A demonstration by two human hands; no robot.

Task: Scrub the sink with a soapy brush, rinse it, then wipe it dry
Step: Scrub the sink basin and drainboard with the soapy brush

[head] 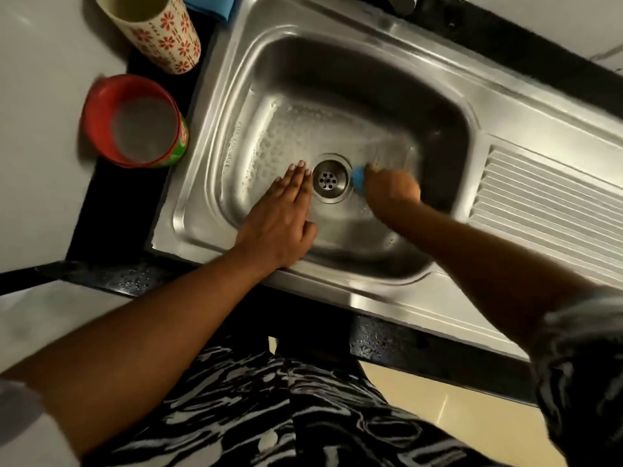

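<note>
1. Now my right hand [391,190] curls round the blue brush [358,176], just right of the drain [329,179], on the floor of the sink [337,72].
2. My left hand [286,210] lies flat beside the drain, fingers straight and together.
3. Suds [269,139] coat the floor's left side, so I judge scrubbing is midway.
4. Rinsing and wiping dry are not yet done. A blue cloth [212,5] lies behind the sink.
</note>
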